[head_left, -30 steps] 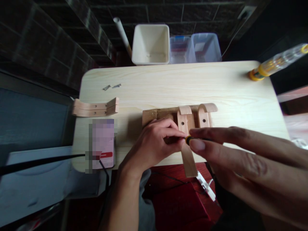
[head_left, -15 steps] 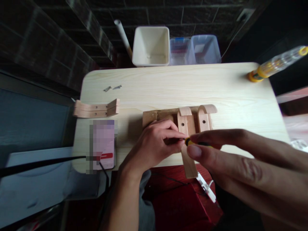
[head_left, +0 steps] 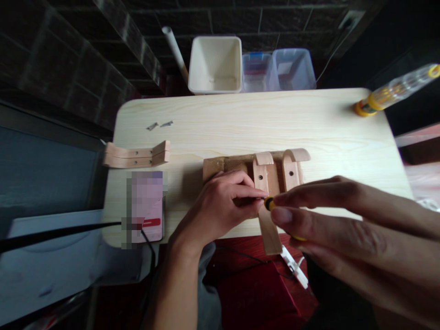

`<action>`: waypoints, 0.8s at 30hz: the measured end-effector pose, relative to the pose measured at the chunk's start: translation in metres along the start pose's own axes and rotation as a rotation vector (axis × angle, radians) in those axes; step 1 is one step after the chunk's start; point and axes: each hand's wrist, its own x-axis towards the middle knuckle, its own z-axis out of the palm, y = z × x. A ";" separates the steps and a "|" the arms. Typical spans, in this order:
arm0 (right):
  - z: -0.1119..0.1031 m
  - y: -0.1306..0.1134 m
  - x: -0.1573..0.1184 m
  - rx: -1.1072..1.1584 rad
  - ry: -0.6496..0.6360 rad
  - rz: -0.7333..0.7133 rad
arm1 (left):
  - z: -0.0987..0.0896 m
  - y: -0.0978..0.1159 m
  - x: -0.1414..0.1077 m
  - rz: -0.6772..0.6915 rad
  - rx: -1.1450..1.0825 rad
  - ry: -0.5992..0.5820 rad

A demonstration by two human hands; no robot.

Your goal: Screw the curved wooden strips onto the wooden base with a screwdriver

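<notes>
Just now, my right hand [head_left: 354, 233] shifted closed fingertips on screwdriver [head_left: 269, 203], likely turning it; left hand [head_left: 218, 199] pinched its shaft, curved wooden hook [head_left: 260, 184] at twelve o'clock.

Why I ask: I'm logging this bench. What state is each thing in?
Yellow-and-black tool: held, partly hidden
Left hand: fingertips pinched at the tool's tip
Right hand: closed on the tool
Hooked wooden pieces: on wooden block
Phone: flat, screen lit
Small metal pieces: lying loose
Curved wooden pieces: side by side
White bin: open
Clear bins: open
Clear tube: standing on end
</notes>
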 end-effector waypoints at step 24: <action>0.001 0.003 0.018 -0.017 0.066 -0.241 | 0.001 -0.002 0.001 0.002 0.019 -0.006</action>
